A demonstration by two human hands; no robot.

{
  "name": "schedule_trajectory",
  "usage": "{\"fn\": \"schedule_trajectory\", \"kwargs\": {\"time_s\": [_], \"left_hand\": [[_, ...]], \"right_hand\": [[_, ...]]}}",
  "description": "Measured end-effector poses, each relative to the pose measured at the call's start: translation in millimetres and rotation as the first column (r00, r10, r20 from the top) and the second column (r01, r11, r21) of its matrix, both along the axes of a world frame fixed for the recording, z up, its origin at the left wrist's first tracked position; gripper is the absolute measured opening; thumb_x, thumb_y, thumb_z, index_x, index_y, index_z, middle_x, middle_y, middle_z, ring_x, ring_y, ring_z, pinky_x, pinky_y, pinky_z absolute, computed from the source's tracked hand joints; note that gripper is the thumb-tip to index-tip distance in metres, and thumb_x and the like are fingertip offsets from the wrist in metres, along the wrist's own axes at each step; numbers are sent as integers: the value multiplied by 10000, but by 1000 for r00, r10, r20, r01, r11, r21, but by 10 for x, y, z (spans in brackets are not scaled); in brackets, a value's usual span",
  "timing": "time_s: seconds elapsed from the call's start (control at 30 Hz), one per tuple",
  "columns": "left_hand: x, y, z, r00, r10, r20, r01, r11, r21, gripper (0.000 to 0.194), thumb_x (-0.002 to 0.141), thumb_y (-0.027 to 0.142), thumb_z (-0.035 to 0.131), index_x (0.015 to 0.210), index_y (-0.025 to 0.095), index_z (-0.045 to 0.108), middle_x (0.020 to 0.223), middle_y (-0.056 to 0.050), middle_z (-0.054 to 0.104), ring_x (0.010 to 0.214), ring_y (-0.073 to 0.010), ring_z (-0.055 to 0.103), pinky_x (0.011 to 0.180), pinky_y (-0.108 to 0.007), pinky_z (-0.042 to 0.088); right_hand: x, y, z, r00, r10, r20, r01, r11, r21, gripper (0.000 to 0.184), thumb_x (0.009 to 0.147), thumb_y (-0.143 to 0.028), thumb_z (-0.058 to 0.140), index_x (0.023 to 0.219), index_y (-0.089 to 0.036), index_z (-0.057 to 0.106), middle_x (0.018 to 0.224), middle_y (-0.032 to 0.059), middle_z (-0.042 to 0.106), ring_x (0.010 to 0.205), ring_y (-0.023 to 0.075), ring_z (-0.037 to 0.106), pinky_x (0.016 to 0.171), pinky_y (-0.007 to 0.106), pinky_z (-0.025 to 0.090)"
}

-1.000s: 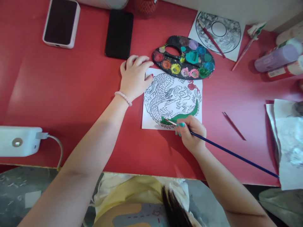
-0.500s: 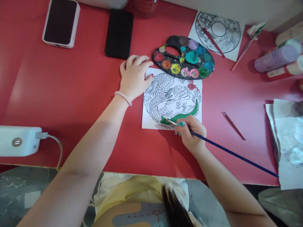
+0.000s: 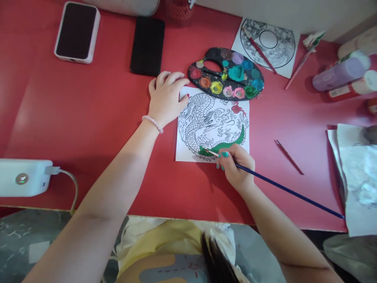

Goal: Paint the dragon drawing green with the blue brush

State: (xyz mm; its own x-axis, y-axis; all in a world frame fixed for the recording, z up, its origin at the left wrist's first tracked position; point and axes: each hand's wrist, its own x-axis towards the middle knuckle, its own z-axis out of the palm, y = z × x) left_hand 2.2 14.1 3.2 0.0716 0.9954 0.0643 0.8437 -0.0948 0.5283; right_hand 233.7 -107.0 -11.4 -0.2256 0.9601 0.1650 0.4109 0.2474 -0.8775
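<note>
Red table (image 3: pixel 88 118): lay under everything in use, its near edge close to the person's lap.
Paper stack (image 3: pixel 357 169): sat at the far right, smudged and creased, reaching over the near edge.
Dragon sheet (image 3: pixel 212 124): lay flat in the middle between both hands, mostly line drawing, with a green band along the lower body and a red patch at upper right.
Paint palette (image 3: pixel 213 54): rested just beyond, covering part of the sheet's top edge, its wells full of mixed colours.
Ringed sheet (image 3: pixel 279 49): lay behind the palette, a red brush (image 3: pixel 260 52) across it.
White power bank (image 3: pixel 29 179): stood at the left, a cable plugged into its end.
Left hand (image 3: pixel 167 96): fingers spread and a little bent, near the palette's left end, thumb over the sheet's upper left corner.
Right hand (image 3: pixel 238 167): thumb and fingers pinched the blue brush (image 3: pixel 282 186) close to its bristles; the tip was at the green band's left end, though whether it pressed the paper could not be told.
Thin brush (image 3: pixel 290 158): lay right of the sheet, well apart from it.
</note>
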Motion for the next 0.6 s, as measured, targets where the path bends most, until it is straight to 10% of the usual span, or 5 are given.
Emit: {"fn": "schedule_trajectory", "kwargs": {"time_s": [0.6], "left_hand": [[-11,2,-40,996,-4,-84,13,995,97,327,906,274,584,1221,353,623,1414,15,556,1356,-310,383,1132,-554,273]], "right_hand": [[-79,55,124,996,44,75,-41,998,-46,388,951,-499,452,672,-229,455,523,-41,460,452,105,437,452,236,359]]}}
